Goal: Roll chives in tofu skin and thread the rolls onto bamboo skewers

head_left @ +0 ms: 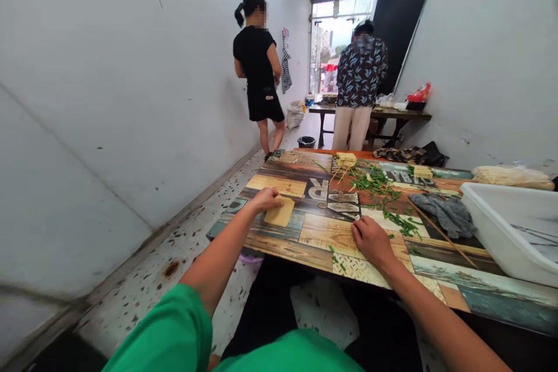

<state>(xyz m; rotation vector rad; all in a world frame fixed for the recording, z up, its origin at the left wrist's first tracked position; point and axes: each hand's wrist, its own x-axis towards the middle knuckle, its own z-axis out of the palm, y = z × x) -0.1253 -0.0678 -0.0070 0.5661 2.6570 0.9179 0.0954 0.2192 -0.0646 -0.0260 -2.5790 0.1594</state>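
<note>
My left hand [267, 200] is closed at the upper left corner of a thin, square, yellowish sheet [279, 213], which looks like tofu skin and lies on the patterned table [322, 226]. My right hand [371, 237] rests on the table further right, its fingers curled together. A small pale bit shows at its fingertips, too small to name. Chopped green stems [375, 181] are scattered beyond and to the right of this hand. Among them sits a small stack of yellowish rolls on skewers [346, 160], and another stack [421, 172] lies further right.
A white plastic tub [514, 232] stands at the right, with a grey cloth [444, 213] and a long wooden stick [440, 231] beside it. Behind it lies a bag of skewers [510, 176]. Two people stand beyond the table, one near a dark bin [306, 142].
</note>
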